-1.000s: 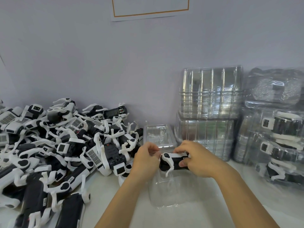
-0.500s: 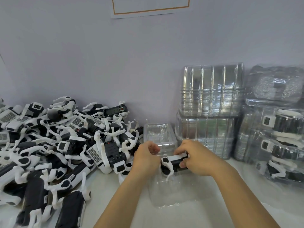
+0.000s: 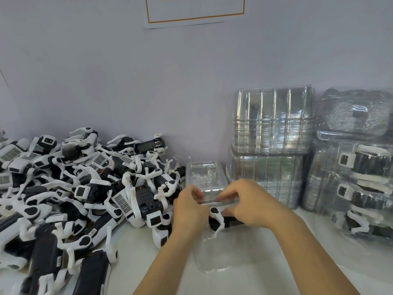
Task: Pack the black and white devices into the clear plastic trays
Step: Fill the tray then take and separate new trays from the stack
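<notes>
A black and white device [image 3: 221,220] lies in the far end of an open clear plastic tray [image 3: 217,259] on the white table. My right hand [image 3: 252,204] covers the device's right end, thumb on it and index finger stretched over the tray's clear fold [image 3: 212,200]. My left hand [image 3: 189,210] sits at the device's left end, its fingertips pinching that clear fold. The tray's other half [image 3: 204,173] lies flat behind the hands. A big heap of loose black and white devices [image 3: 85,194] fills the table's left side.
Two stacks of empty clear trays [image 3: 272,133] stand against the wall at the right. Further right, packed trays with devices inside [image 3: 365,179] are piled up. A framed sheet [image 3: 195,9] hangs on the grey wall.
The device has gone down from between both hands into the clear tray. My left fingers have shifted from the device to the clear fold. The camera view tilted slightly.
</notes>
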The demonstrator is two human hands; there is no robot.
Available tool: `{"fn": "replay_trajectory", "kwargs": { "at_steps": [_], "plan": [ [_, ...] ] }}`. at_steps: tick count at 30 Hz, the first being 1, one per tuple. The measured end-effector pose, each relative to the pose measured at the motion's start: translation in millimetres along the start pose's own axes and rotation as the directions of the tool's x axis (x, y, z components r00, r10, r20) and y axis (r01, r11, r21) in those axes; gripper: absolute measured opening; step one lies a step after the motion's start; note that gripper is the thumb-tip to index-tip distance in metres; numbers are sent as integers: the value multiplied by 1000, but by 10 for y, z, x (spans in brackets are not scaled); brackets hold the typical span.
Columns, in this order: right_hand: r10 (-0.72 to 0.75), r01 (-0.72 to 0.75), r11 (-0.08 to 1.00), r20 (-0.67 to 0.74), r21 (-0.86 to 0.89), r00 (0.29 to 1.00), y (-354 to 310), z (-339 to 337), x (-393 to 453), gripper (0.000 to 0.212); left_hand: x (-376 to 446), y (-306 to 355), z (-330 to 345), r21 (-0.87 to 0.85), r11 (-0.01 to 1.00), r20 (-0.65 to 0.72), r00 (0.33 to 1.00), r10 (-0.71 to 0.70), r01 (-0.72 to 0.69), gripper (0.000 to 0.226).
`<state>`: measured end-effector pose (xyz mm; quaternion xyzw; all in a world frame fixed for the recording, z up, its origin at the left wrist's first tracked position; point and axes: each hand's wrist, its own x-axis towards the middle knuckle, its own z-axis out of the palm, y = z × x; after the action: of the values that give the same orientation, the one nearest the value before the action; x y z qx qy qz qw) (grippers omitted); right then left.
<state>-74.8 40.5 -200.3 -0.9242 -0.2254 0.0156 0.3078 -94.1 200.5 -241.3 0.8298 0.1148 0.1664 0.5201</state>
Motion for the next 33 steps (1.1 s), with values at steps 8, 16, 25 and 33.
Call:
{"fn": "replay_trajectory", "kwargs": {
  "at_steps": [8, 16, 25, 33],
  "plan": [
    [-11, 11, 1000, 116, 3, 993, -160, 56, -7, 36, -15, -3, -9, 43, 999, 5, 1000, 24, -24, 32],
    [-4, 6, 1000, 68, -21, 998, -160, 100, 6, 31, -25, 10, -14, 56, 998, 35, 999, 15, -17, 33],
    [117, -118, 993, -49, -15, 992, 334, -334, -134, 34, -14, -8, -3, 79, 997, 42, 999, 1, -5, 36],
    [192, -190, 981, -127, 26, 973, 525, -253, -111, 13, 16, -32, -4, 113, 994, 38, 999, 7, -11, 33]
  ]
}}
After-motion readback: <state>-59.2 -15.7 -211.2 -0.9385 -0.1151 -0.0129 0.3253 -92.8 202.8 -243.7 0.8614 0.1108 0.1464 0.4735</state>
